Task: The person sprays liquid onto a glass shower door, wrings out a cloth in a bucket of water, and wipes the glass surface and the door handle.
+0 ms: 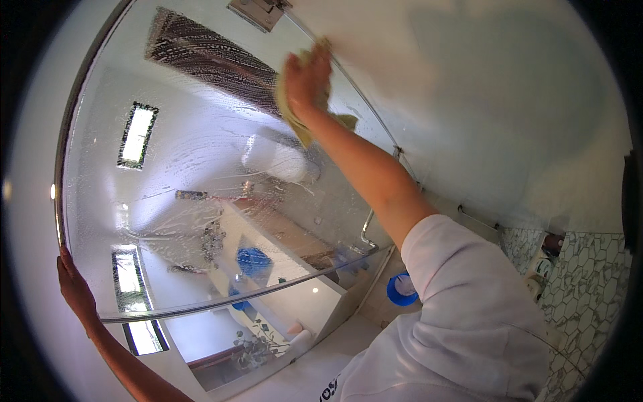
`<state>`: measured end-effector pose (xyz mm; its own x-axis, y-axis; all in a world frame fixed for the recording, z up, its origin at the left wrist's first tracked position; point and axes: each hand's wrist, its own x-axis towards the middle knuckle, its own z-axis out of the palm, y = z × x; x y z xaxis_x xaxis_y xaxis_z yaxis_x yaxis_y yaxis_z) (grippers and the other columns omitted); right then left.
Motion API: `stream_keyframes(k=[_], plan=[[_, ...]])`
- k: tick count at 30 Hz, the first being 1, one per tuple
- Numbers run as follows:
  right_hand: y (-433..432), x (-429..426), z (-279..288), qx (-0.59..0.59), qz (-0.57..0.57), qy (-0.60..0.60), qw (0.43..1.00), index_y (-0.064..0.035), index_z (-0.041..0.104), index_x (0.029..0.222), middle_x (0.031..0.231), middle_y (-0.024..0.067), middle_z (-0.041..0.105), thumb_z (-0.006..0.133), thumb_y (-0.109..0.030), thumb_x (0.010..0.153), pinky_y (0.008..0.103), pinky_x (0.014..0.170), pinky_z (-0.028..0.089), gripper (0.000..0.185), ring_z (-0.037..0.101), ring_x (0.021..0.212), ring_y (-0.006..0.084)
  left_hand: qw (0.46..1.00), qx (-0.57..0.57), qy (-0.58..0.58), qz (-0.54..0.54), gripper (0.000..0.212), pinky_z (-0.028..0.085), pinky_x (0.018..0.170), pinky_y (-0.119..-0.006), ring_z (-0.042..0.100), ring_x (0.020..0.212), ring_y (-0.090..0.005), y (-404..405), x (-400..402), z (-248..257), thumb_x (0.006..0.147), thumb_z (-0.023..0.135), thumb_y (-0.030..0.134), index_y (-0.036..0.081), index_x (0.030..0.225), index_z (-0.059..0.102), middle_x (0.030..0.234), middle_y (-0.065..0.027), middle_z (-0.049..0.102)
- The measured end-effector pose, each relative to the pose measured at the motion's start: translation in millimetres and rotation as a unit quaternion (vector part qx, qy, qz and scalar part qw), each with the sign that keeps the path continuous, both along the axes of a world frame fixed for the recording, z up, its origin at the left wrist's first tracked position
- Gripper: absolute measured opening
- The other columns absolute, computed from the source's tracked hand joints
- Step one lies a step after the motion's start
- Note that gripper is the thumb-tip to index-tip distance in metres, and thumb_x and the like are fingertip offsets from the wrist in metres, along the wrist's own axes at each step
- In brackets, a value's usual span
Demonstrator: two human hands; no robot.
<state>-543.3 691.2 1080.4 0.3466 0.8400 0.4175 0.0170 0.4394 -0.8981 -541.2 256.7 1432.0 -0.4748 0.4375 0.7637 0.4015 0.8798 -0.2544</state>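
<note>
A wet, soap-streaked shower glass panel (201,151) fills the left and middle of the view, edged by a metal frame (241,290). My right hand (309,83) presses a yellow cloth (301,133) against the glass near its upper right border. The cloth bunches under the palm and hangs below the wrist; my fingertips are blurred. At the far left, my left hand (78,289) grips the frame near its corner, with the fingers partly hidden. Drops and curved streaks cover much of the glass between both hands.
A metal hinge or bracket (258,15) sits at the top, and a curved metal handle (369,238) low on the glass. On the floor stands a blue bucket (394,294). Toiletries (545,266) sit by hexagonal wall tiles (582,291). A leafy plant (256,346) appears below the frame.
</note>
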Motion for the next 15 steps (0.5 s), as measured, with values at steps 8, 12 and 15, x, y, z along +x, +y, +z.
stream_keyframes(k=[8, 12, 15], plan=[[-13.6, 4.7, -7.0, 0.087, 0.131, 0.014, 0.988, 0.0020, 0.037, 0.127, 0.129, 0.0208, 0.037, 0.057, -0.033, 0.082, 0.0392, 0.100, 0.031, 0.060, 0.039, 0.118, 0.0343, 0.999, -0.004, -0.038, 0.029, 0.052, 0.041, 0.088, -0.031, 0.055, 0.105, -0.0229, -34.0, -19.8, 9.3, 0.093, 0.036, 0.047, 0.006, 0.123, 0.050, 0.117, -0.0124, 0.057], [2.9, -2.9, -148.5, -0.015, 0.125, 0.058, 0.990, 0.0045, 0.037, 0.127, 0.131, 0.0197, 0.038, 0.055, -0.034, 0.084, 0.0391, 0.103, 0.028, 0.061, 0.035, 0.124, 0.0317, 1.000, -0.006, -0.001, -0.024, 0.053, 0.038, 0.095, -0.034, 0.049, 0.115, -0.0235, -56.7, -32.6, 28.8, 0.093, 0.036, 0.048, 0.010, 0.128, 0.047, 0.125, -0.0116, 0.052], [12.1, 6.1, -213.7, -0.311, 0.105, 0.087, 0.941, 0.0056, 0.036, 0.127, 0.129, 0.0217, 0.040, 0.052, -0.041, 0.084, 0.0413, 0.101, 0.031, 0.066, 0.039, 0.120, 0.0350, 0.999, 0.007, -0.040, -0.021, 0.054, 0.035, 0.099, -0.035, 0.046, 0.119, -0.0243, -41.6, -40.7, 23.8, 0.092, 0.036, 0.049, 0.012, 0.131, 0.044, 0.129, -0.0101, 0.048]])
